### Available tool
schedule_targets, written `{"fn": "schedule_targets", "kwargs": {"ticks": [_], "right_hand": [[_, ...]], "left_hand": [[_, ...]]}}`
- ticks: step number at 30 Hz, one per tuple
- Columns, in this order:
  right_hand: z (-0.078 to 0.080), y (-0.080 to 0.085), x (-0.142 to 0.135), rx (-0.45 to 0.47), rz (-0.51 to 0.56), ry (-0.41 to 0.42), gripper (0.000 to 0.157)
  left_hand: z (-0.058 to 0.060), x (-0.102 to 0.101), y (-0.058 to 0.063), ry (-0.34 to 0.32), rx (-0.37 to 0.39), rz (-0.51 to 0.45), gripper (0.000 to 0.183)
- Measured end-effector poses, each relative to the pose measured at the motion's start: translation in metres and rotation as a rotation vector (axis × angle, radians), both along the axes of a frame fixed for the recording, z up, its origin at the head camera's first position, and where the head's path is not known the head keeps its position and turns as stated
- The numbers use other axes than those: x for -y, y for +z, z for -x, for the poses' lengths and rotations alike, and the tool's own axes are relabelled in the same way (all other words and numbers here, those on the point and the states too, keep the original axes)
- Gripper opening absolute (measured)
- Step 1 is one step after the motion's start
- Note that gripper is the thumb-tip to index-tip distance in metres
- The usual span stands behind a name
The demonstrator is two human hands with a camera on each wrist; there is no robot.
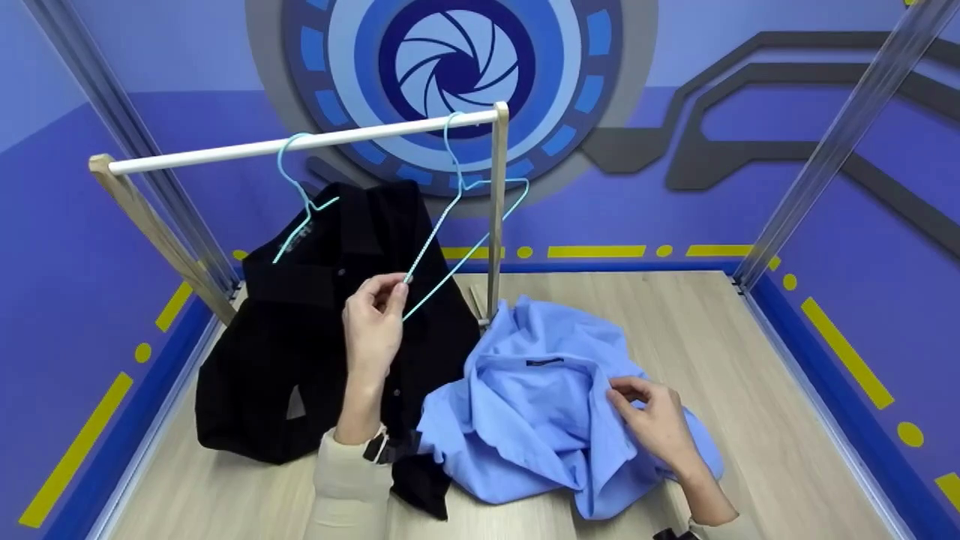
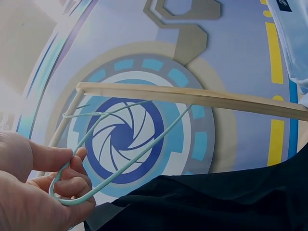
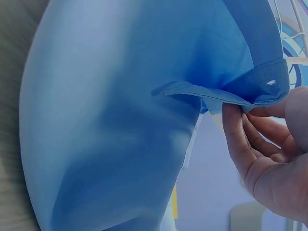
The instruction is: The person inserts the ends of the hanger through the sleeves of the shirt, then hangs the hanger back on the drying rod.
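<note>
My left hand (image 1: pixel 373 322) pinches a turquoise clothes hanger (image 1: pixel 433 238) by its sloping side. The hanger's hook sits over the white rail (image 1: pixel 375 133) near its right end. In the left wrist view, the hanger's rounded end (image 2: pixel 77 201) loops past my fingers. A light blue shirt (image 1: pixel 547 397) lies crumpled on the table, its neck opening facing up. At the right side of that opening, my right hand (image 1: pixel 656 416) pinches the shirt's edge between thumb and fingers. The right wrist view shows the folded edge (image 3: pixel 269 86) at my fingertips.
A black shirt (image 1: pixel 435 330) hangs at the rack's left on a second turquoise hanger (image 1: pixel 292 176), its lower part spread on the table (image 1: pixel 750 420). Wooden posts (image 1: pixel 498 217) support the rail. Patterned blue walls (image 1: pixel 825 187) and a metal corner pole (image 1: pixel 832 142) enclose the table.
</note>
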State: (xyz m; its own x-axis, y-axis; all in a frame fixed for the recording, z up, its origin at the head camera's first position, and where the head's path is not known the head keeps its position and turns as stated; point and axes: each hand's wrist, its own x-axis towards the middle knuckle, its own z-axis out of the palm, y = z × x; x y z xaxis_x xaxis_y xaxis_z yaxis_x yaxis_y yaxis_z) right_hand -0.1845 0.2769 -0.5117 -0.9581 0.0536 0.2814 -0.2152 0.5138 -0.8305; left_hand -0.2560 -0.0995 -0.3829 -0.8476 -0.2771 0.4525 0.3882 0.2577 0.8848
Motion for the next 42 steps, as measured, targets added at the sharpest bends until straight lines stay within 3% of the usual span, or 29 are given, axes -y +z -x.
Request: {"fn": "schedule_targets", "kwargs": {"ticks": [10,26,34,42], "right_hand": [[0.001,-0.002,-0.001,-0.019,0.000,-0.004,0.012],[0.001,-0.004,-0.002,-0.013,0.004,0.008,0.012],[-0.001,-0.005,-0.004,0.012,0.007,0.011,0.013],[0.000,-0.005,-0.005,0.018,0.012,0.011,0.012]], "left_hand": [[-0.004,0.007,0.003,-0.009,-0.024,-0.062,0.011],[-0.018,0.029,-0.003,-0.018,-0.106,-0.160,0.012],[-0.023,0.038,-0.008,-0.025,-0.153,-0.144,0.011],[-0.033,0.050,-0.010,0.008,-0.144,-0.097,0.012]]}}
